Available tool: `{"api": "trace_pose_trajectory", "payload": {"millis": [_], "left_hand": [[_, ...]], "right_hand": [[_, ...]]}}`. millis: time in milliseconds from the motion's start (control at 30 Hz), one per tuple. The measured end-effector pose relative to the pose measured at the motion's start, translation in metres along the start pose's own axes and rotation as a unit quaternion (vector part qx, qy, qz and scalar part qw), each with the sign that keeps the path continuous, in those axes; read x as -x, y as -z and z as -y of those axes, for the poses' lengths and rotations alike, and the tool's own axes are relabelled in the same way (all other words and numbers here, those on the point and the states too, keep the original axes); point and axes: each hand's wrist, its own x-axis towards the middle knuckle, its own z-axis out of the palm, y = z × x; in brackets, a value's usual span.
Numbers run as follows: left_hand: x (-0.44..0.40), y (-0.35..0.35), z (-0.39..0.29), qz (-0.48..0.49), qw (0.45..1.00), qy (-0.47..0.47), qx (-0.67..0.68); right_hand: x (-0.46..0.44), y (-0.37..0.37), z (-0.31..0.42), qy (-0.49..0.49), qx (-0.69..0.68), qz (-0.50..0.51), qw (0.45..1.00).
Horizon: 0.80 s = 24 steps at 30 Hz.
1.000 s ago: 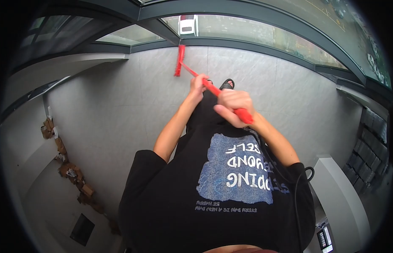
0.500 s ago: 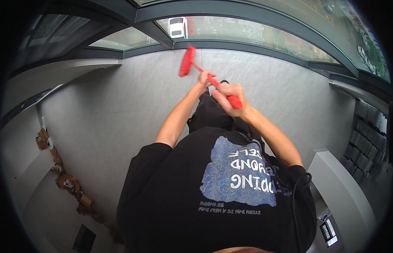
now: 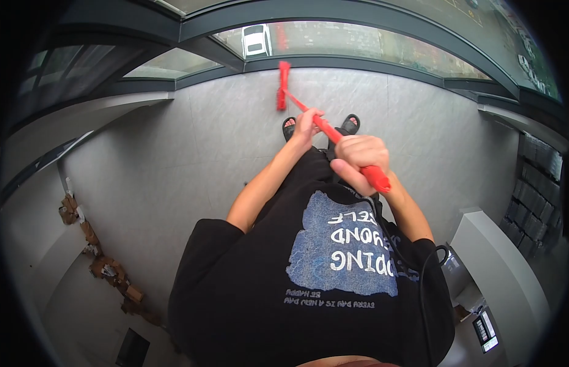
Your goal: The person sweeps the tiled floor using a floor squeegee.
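A red broom slants across the view in front of my body, its handle end toward me. My right hand is wrapped round the handle close to its top end. Lower down the handle, my left hand grips it with its fingers curled round. The broom head is at the grey floor near the foot of the window, slightly blurred. Both of my feet, in black sandals, stand just behind the head.
A dark window frame with glass borders the floor ahead; a white car shows outside. Flattened brown cardboard lies along the left. A pale wall or ledge stands at right, with stacked grey items beyond it.
Both hands have moved right and closer to my body with the broom. Its head has shifted a little right and turned more upright in view. My feet have come into sight.
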Motion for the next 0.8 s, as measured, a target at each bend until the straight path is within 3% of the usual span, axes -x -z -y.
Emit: {"api": "trace_pose_trajectory", "payload": {"millis": [133,167,200,233,333,433,500,667,800], "left_hand": [[-0.048,0.048,0.009,-0.117,0.992,-0.003,0.039],[-0.049,0.039,0.008,-0.15,0.986,-0.055,0.053],[-0.063,0.046,0.014,-0.152,0.985,-0.071,0.04],[-0.056,0.118,-0.022,-0.149,0.986,-0.065,0.046],[-0.081,0.134,-0.026,-0.148,0.984,0.011,-0.102],[-0.102,0.137,-0.012,-0.088,0.99,0.038,-0.099],[-0.109,0.117,0.007,-0.06,0.993,0.039,-0.096],[-0.086,0.018,0.042,-0.001,0.999,0.03,-0.037],[-0.058,-0.019,0.042,0.037,0.999,0.017,-0.004]], "right_hand": [[0.019,-0.002,-0.055,-0.028,-0.003,0.005,1.0],[0.026,0.006,-0.069,-0.042,-0.009,0.02,0.999],[0.032,0.013,-0.08,-0.076,-0.02,0.006,0.997],[0.003,-0.054,-0.099,-0.094,-0.044,0.011,0.995],[0.008,-0.04,-0.121,-0.116,-0.065,0.007,0.991],[0.001,-0.038,-0.116,-0.168,-0.042,-0.002,0.985],[0.01,-0.029,-0.106,-0.104,-0.002,0.008,0.995],[0.03,0.024,-0.053,-0.102,0.067,0.037,0.992],[0.044,0.043,-0.035,-0.093,0.055,-0.014,0.994]]}}
